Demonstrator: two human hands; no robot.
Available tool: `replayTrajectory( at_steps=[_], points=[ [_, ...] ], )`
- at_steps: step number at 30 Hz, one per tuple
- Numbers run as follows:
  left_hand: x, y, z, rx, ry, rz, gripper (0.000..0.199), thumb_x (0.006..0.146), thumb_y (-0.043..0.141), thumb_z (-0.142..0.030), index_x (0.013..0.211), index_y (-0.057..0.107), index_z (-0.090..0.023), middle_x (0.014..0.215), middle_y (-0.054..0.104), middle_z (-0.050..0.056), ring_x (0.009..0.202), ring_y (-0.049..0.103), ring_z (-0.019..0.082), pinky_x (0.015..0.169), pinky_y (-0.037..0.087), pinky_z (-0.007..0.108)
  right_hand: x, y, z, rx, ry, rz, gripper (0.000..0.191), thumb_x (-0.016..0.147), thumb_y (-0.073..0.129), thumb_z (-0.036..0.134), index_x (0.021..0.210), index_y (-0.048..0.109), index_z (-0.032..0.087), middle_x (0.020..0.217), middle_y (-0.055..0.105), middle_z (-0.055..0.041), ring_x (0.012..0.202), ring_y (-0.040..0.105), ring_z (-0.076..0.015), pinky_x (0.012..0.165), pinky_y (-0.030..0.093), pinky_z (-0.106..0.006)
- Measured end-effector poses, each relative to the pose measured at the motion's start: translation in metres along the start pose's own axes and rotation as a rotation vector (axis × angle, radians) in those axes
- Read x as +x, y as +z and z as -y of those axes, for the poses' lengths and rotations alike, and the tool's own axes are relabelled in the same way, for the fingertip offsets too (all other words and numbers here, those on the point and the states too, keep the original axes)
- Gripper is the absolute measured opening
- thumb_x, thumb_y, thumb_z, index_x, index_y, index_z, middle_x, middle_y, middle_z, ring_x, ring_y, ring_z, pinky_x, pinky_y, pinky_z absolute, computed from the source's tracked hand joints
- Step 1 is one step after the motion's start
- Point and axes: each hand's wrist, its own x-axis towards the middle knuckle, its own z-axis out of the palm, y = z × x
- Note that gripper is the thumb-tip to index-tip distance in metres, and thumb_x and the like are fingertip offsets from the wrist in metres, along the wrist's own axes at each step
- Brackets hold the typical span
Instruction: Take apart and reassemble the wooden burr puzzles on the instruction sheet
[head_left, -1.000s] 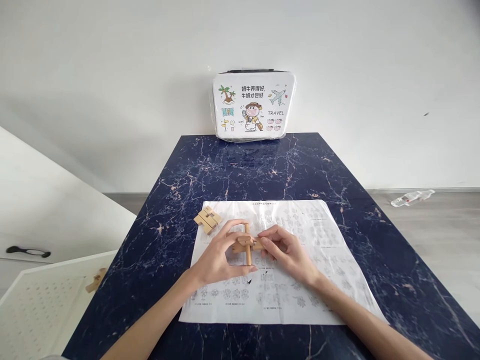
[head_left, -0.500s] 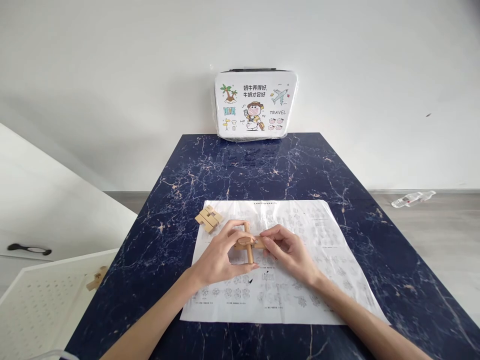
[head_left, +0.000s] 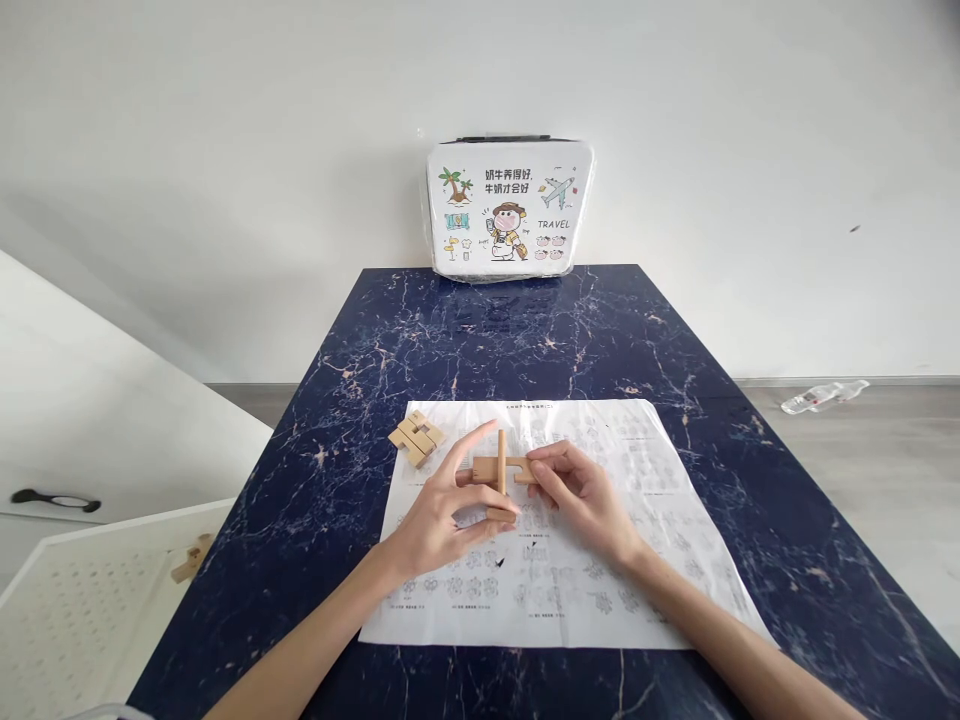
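Over the printed sheet, my left hand point(head_left: 439, 510) pinches the near end of a narrow wooden puzzle piece point(head_left: 502, 465) between thumb and fingers, its index finger raised beside the far end. Crossing behind that piece is a flat slotted wooden puzzle piece point(head_left: 487, 469) with an open notch toward the right. My right hand point(head_left: 581, 495) grips the slotted piece's right end between thumb and fingertips. Whether the two pieces are interlocked I cannot tell. An assembled block of light wooden pieces point(head_left: 417, 438) rests on the sheet's far left corner.
The creased paper sheet point(head_left: 637, 620) with printed diagrams lies on the dark blue marbled table point(head_left: 495, 350). A white cartoon-printed case point(head_left: 510, 210) stands at the wall. A white perforated bin point(head_left: 82, 590) containing a wooden piece is at left; a clear bottle point(head_left: 823, 396) lies on the floor.
The wooden pieces have been turned, so the narrow one stands across the slotted one and the notch shows. My left index finger has lifted and straightened; my right hand stays nearly in place.
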Motion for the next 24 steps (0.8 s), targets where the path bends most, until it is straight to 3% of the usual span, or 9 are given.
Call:
replayTrajectory(
  at_steps=[4,7,9,12,14,24],
  points=[
    [0.0,0.0,-0.001,-0.064,0.007,0.007,0.014,0.098,0.078,-0.029,0.11,0.082,-0.033,0.179,0.019,-0.002,0.095,0.077,0.018,0.095,0.069,0.049,0.003,-0.003,-0.002,0.028,0.037,-0.101,0.034,0.102,0.065,0.056,0.108,0.067,0.022,0.072,0.068,-0.0014,0.062,0.057,-0.0164,0.059,0.048,-0.031],
    [0.0,-0.002,-0.001,0.047,0.036,-0.052,0.009,0.102,0.072,-0.03,0.106,0.079,-0.027,0.156,0.055,0.007,0.114,0.073,0.027,0.108,0.061,0.054,0.005,-0.007,-0.003,0.03,0.065,-0.191,0.038,0.102,0.065,0.059,0.109,0.066,0.022,0.074,0.068,-0.0015,0.061,0.055,-0.016,0.059,0.047,-0.031],
    [0.001,-0.004,0.001,0.18,0.035,-0.152,0.013,0.105,0.065,-0.032,0.101,0.074,-0.023,0.14,0.064,0.01,0.126,0.066,0.031,0.112,0.055,0.056,0.006,-0.009,-0.004,0.027,0.075,-0.24,0.04,0.101,0.064,0.061,0.11,0.066,0.022,0.075,0.068,-0.002,0.062,0.055,-0.0163,0.059,0.046,-0.031],
    [0.002,-0.007,0.009,0.39,-0.003,-0.29,0.02,0.108,0.057,-0.033,0.096,0.067,-0.02,0.146,0.056,0.012,0.127,0.062,0.03,0.109,0.054,0.053,0.005,-0.01,-0.004,0.031,0.075,-0.258,0.042,0.1,0.064,0.063,0.109,0.065,0.022,0.075,0.068,-0.0023,0.063,0.055,-0.017,0.06,0.047,-0.032],
    [0.002,-0.009,0.016,0.517,-0.013,-0.322,0.02,0.109,0.057,-0.032,0.095,0.064,-0.02,0.146,0.053,0.012,0.131,0.058,0.031,0.112,0.051,0.054,0.005,-0.009,-0.004,0.032,0.074,-0.246,0.042,0.101,0.063,0.064,0.109,0.065,0.022,0.075,0.068,-0.0022,0.063,0.055,-0.017,0.06,0.047,-0.031],
    [0.003,-0.015,0.03,0.815,-0.037,-0.289,0.014,0.108,0.059,-0.034,0.102,0.059,-0.021,0.141,0.055,0.014,0.145,0.043,0.038,0.116,0.043,0.064,0.002,-0.007,-0.003,0.029,0.039,-0.093,0.035,0.105,0.06,0.058,0.11,0.065,0.023,0.076,0.066,-0.0013,0.061,0.056,-0.0162,0.058,0.048,-0.03]
  ],
)
